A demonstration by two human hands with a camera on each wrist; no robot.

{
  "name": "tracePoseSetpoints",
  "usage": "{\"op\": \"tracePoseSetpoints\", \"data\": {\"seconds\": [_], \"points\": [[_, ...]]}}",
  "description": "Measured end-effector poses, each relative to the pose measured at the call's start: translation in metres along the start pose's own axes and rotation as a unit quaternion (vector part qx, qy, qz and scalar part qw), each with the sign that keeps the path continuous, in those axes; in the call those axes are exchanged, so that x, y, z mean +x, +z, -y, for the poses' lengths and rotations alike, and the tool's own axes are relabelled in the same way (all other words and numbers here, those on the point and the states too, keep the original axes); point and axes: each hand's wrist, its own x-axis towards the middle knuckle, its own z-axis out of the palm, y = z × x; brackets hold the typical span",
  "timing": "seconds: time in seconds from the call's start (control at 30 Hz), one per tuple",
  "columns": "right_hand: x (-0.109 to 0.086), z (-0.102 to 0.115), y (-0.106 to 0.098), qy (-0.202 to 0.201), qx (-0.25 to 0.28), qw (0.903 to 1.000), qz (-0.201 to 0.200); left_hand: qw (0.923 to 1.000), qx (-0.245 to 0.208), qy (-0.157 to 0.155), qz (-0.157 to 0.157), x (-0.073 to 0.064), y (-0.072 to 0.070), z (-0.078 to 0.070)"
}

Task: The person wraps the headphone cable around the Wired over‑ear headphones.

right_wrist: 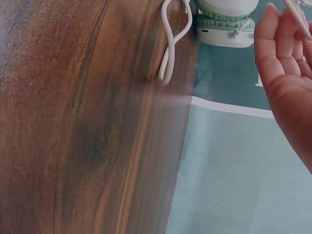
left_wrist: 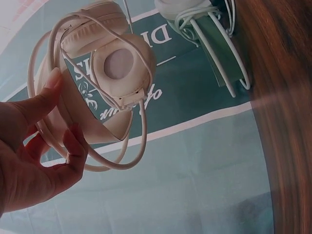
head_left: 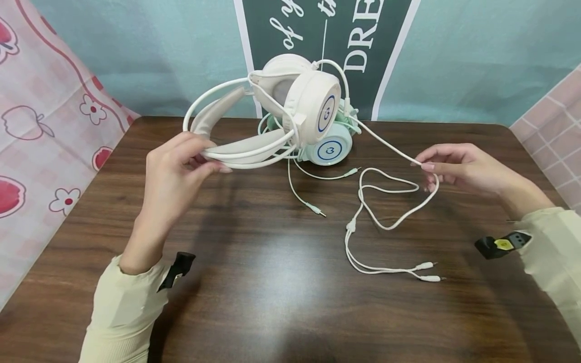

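Observation:
White over-ear headphones (head_left: 313, 108) hang above the table, tilted, with a blue logo on the ear cup. My left hand (head_left: 179, 164) grips their headband between thumb and fingers; the left wrist view shows the padded band (left_wrist: 73, 105) in that grip. Off to the right, my right hand (head_left: 467, 166) pinches the white cable (head_left: 390, 143) between thumb and fingers. From there the cable drops in loops to the table and splits into two plugs (head_left: 430, 278). Behind the white pair sits a second, white-and-green headset (head_left: 330, 150), partly hidden.
The dark wooden table (head_left: 272, 302) reaches back to a blue-green cloth (head_left: 463, 60) with printed lettering. Two plugs (head_left: 315, 208) of the green headset's cable lie near the table's middle. A pink patterned cloth (head_left: 50, 141) hangs at the left; pink tiles (head_left: 560, 121) are at the right.

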Motion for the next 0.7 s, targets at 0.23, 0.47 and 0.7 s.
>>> {"op": "tracePoseSetpoints", "data": {"seconds": [0.23, 0.47, 0.7], "points": [[-0.0031, -0.0011, -0.0008, 0.000, 0.001, 1.0000, 0.004, 1.0000, 0.002, -0.002, 0.003, 0.0005, -0.0026, 0.0027], [0.0030, -0.0013, -0.0003, -0.075, 0.092, 0.9904, 0.072, 1.0000, -0.001, -0.006, 0.001, 0.0012, -0.0037, 0.0032], [0.0019, -0.0009, -0.0018, -0.113, 0.099, 0.9864, 0.067, 0.9999, -0.001, -0.013, -0.005, 0.0012, -0.0061, 0.0037]]}}
